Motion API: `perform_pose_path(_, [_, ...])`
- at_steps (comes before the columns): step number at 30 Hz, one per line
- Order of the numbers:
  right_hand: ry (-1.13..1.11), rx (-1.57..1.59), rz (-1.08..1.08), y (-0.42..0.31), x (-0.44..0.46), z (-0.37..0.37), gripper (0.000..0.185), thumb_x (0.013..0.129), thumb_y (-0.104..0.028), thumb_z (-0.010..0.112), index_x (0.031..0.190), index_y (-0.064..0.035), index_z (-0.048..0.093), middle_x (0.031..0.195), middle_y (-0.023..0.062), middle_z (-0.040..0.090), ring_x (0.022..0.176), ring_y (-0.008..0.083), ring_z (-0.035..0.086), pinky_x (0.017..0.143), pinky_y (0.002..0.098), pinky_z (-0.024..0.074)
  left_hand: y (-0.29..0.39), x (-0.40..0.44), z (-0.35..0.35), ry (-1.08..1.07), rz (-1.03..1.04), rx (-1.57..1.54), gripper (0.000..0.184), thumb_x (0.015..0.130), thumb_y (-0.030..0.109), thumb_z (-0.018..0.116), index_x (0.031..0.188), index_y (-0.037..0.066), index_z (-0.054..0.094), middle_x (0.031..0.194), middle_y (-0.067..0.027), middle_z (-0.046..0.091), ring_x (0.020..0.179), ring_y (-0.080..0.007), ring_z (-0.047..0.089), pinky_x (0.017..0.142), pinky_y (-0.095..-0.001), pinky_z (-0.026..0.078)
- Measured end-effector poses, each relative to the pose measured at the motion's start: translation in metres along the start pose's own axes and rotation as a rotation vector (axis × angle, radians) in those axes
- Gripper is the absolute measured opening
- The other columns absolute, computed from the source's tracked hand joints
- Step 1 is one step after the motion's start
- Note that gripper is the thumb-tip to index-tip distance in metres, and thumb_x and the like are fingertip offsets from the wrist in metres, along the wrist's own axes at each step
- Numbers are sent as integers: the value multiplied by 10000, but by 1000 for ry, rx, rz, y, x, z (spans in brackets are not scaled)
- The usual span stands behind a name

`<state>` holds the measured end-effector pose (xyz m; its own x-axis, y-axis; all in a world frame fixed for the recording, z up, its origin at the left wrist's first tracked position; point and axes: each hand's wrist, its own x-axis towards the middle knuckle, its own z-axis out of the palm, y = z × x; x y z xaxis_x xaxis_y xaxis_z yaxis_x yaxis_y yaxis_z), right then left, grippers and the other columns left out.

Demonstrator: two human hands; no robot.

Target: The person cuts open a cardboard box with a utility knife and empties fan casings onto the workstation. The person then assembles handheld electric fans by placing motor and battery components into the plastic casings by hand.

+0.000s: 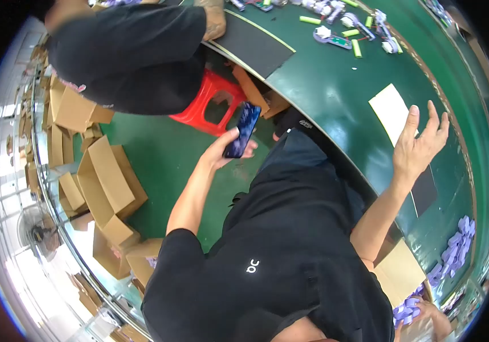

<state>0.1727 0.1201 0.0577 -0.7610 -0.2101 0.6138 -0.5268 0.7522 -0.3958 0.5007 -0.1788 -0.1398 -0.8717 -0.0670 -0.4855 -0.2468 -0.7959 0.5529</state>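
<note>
Green table [318, 97] takes up most of the right side, its ends cut off by the fisheye blur. Next biggest is the wearer's black shirt [290, 239], with a tiny sideways white logo I can't read for sure. One co-worker [124, 54] in black sits top left, head out of frame; another person at bottom right is basically just hands [427, 312]. Several open cardboard boxes [107, 182] overlap too much to count. One red stool [213, 100], partly hidden. Two dark mats [256, 43] on the table, plus one pale sheet [387, 105] near its middle, partly covered by the right hand [418, 142]. That hand is empty, fingers spread; can't tell if it's touching anything. Left hand [221, 149] grips one phone [242, 130] off the table's near edge, screen unreadable. Smallest stuff: purple-and-white parts [333, 39] piled toward the far edge, with at least five yellow-green pieces [357, 48].
</note>
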Motion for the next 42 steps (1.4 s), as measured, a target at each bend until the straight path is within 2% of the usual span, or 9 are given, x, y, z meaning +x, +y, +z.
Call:
perform_pose_path(3, [4,-13,62,4,-2,-5,506,1057,-426,654,1444,-101,635,1605,309,394,1516,454,356,1223,555,318,-4,-19,2,196,-22,828,662,868,314,894,1391,16,620,1054,-25,697,906,-139,642,879,-319,544])
perform_pose_path(6, [-2,-20,119,9,-5,-8,499,1057,-399,655,1455,-101,621,1618,295,388,1525,447,348,1230,551,314,0,-44,26,92,52,1266,717,745,353,961,1326,29,694,1146,-84,762,1039,-159,712,949,-343,568])
perform_pose_path(12, [-77,-1,143,5,-16,0,474,1058,-302,649,1475,-85,590,1648,277,356,1546,440,323,1242,541,300,18,14,81,-86,265,1560,850,710,351,905,1455,56,620,1128,-181,694,1072,-385,687,944,-460,552])
perform_pose_path(19, [-85,78,268,17,-21,-15,476,1062,-293,643,1485,-82,586,1670,251,339,1558,421,312,1244,528,305,-19,115,140,-91,275,1963,524,814,212,721,1294,7,678,951,-267,709,1010,-452,683,924,-536,551])
perform_pose_path(22, [-69,49,332,31,-31,-27,470,1065,-298,640,1482,-85,591,1671,255,334,1555,421,320,1241,531,309,-39,102,146,98,438,1849,447,860,142,643,1277,-21,662,1166,-325,656,1107,-498,653,948,-582,537])
perform_pose_path(25, [-62,25,392,44,-45,-34,476,1062,-294,646,1484,-83,584,1667,260,337,1549,424,330,1241,536,309,-22,95,140,46,28,1816,616,917,307,672,1416,-32,550,1353,-362,557,1183,-516,623,1028,-554,516])
perform_pose_path(34, [-119,117,403,38,-57,-36,518,1010,-243,717,1481,-86,570,1656,255,352,1544,432,346,1241,536,321,24,124,135,-450,107,1545,460,833,347,812,1047,-43,696,749,-136,722,752,-255,754,628,-395,595])
perform_pose_path(38, [-136,127,362,35,-57,-26,508,996,-212,725,1459,-68,573,1643,260,366,1529,437,362,1235,530,331,-84,188,78,34,667,1765,520,827,371,746,1113,-56,668,1002,-322,722,903,-497,719,798,-569,590])
perform_pose_path(42, [-156,151,304,28,-58,-11,529,977,-177,739,1454,-37,558,1640,273,358,1528,449,351,1233,538,333,-71,160,124,27,533,1805,391,800,225,720,1058,-63,666,992,-331,714,906,-525,706,801,-579,585])
